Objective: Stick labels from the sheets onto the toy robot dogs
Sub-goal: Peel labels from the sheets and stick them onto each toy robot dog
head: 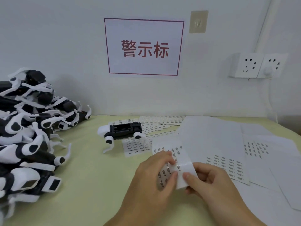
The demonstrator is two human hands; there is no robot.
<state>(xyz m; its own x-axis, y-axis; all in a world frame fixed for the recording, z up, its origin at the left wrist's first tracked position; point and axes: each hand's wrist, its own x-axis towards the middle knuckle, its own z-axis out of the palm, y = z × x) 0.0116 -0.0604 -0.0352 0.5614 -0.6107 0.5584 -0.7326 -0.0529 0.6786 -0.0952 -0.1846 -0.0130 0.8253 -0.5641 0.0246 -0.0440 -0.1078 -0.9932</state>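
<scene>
- Label sheet (169, 159), lower centre: glossy white paper with rows of small dark-printed labels, its lower edge curled.
- Left hand (153, 180) and right hand (210, 181) pinch that curled edge.
- Toy robot dog (121, 132), centre: black plastic body, white legs, on the pale-green worktop (84, 176).
- Pile of dogs (27, 128), left.

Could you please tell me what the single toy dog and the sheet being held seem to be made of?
Toy dog: apparently hard plastic, black body, white legs with a smooth moulded look. Label sheet: likely glossy paper backing; it bends between both hands.
</scene>
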